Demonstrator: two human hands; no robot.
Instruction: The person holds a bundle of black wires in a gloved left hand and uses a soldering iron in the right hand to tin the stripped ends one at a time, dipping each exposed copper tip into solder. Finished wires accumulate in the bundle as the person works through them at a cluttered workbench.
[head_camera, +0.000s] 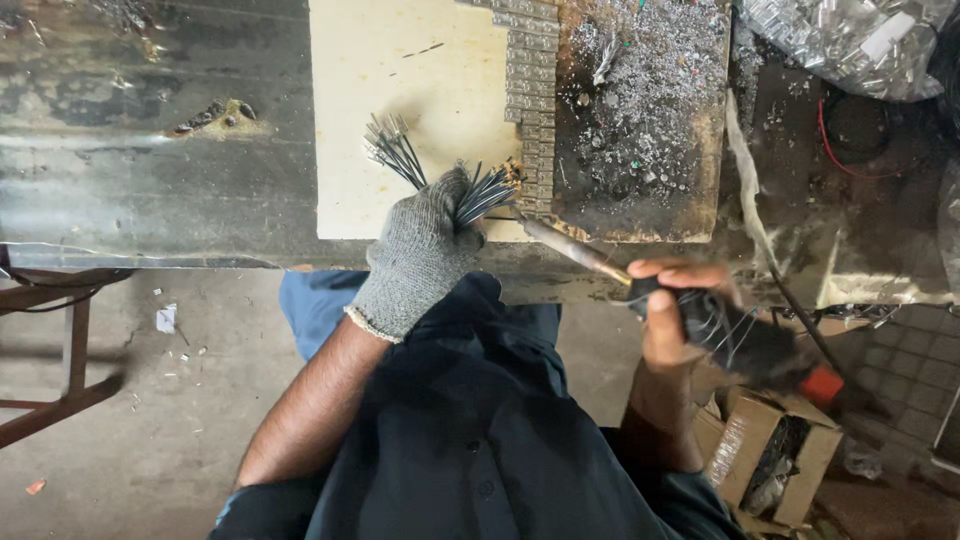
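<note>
My left hand, in a grey knit glove, grips a bundle of thin dark wires that fan out over a cream board on the workbench. The bundle's other ends point right, toward the tip of a soldering iron. My bare right hand holds that iron by its black handle, with the metal shaft angled up and left to the wire ends. A strip of small metal pieces lies along the board's right edge.
A scorched plate covered in grey solder scraps sits right of the board. A clear plastic bag lies at top right. An open cardboard box stands on the floor at lower right, a metal frame at left.
</note>
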